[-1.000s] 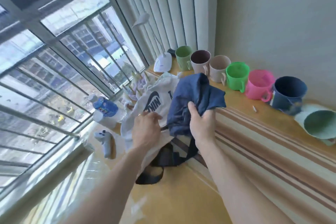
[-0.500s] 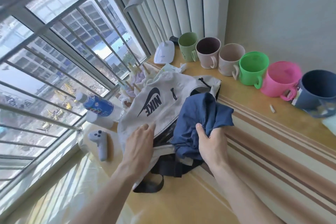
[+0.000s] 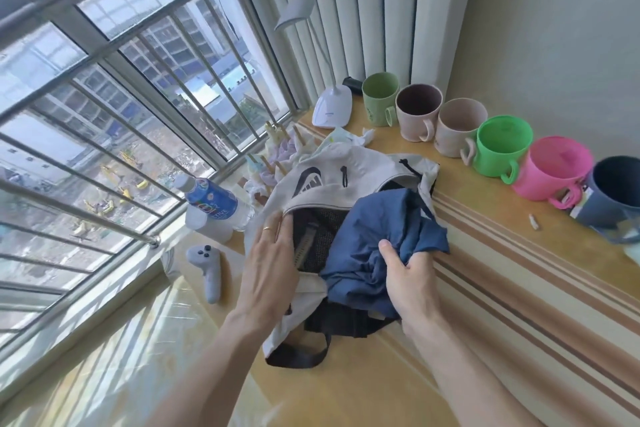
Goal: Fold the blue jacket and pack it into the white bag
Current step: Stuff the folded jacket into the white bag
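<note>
- Head view, landmark = white bag [image 3: 332,173] lying on the yellow table [image 3: 346,392], mouth open toward the camera, black mesh lining showing.
- Far left of bag: grey game controller [image 3: 207,267] flat on the table near the window bars.
- Left of bag, just beside it: water bottle [image 3: 214,206] with blue label, on its side over a white cup.
- Left hand [image 3: 270,263] lies flat on the bag's left opening edge, fingers together and extended, ring on one finger, pressing the fabric down; grips nothing.
- Blue jacket [image 3: 384,236] bunched, partly inside the bag mouth, right part hanging over the bag's right edge.
- Right hand [image 3: 408,281] curled around the jacket's near end, thumb on top, fabric clenched.
- Behind bag: white desk lamp [image 3: 330,107] by the vertical blinds.
- Right of and behind bag: row of mugs along the wall, light green mug [image 3: 379,97] first, then two beige, bright green, pink mug [image 3: 554,166], dark blue last.
</note>
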`<state>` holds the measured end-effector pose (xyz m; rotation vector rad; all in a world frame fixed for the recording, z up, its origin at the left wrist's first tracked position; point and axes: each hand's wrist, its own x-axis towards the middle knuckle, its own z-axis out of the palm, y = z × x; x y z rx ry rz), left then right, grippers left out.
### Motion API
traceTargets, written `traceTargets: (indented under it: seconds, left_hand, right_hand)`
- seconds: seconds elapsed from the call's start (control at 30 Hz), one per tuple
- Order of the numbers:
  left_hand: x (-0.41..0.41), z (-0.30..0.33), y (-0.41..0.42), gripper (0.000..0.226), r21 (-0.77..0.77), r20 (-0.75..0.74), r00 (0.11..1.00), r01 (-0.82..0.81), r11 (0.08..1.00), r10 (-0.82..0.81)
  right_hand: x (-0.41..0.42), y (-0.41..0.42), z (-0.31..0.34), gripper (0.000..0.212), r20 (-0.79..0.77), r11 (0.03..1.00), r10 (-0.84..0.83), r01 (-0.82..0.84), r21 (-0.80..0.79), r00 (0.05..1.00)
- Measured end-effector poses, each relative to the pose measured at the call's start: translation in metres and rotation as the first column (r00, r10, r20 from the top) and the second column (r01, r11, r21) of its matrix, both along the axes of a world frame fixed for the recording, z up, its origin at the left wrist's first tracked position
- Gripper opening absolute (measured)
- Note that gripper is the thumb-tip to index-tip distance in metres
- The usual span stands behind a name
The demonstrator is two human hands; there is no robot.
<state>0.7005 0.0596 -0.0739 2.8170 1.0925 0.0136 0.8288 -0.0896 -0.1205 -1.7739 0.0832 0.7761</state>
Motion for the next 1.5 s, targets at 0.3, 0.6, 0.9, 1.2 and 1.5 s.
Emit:
traceTargets:
  seconds: [0.3,0.6,0.9,1.2,1.5]
  left_hand:
    - [0.007,0.02,0.004,0.097,-0.145,0.019,1.0,0.01,0.989,-0.008]
    - [-0.006,0.023,-0.004,0.098,-0.12,-0.024,0.96,0.274,0.954,-0.278]
    - [-0.032,-0.037,-0.025,0.072,-0.131,0.109,0.964,0.256,0.958,-0.243]
    - [-0.075,-0.046,-0.055,0.055,-0.288,0.409,0.877,-0.139,0.948,0.253]
    - [-0.09,-0.058,-0.059,0.04,-0.465,0.386,0.788,-0.283,0.839,0.48]
  right_hand:
    - [-0.034,0.088,0.023,0.042,-0.267,0.989,-0.138,0.147,0.012,0.954]
    - [-0.031,0.101,0.0,0.047,-0.338,0.998,-0.014,0.035,0.056,0.941]
    - [-0.024,0.041,-0.005,0.051,0.585,0.981,0.191,-0.138,-0.135,0.788]
    - [-0.01,0.021,-0.01,0.043,0.608,0.872,0.467,-0.448,-0.196,0.642]
    - [-0.096,0.033,-0.002,0.032,0.538,0.533,0.829,-0.509,-0.676,0.153]
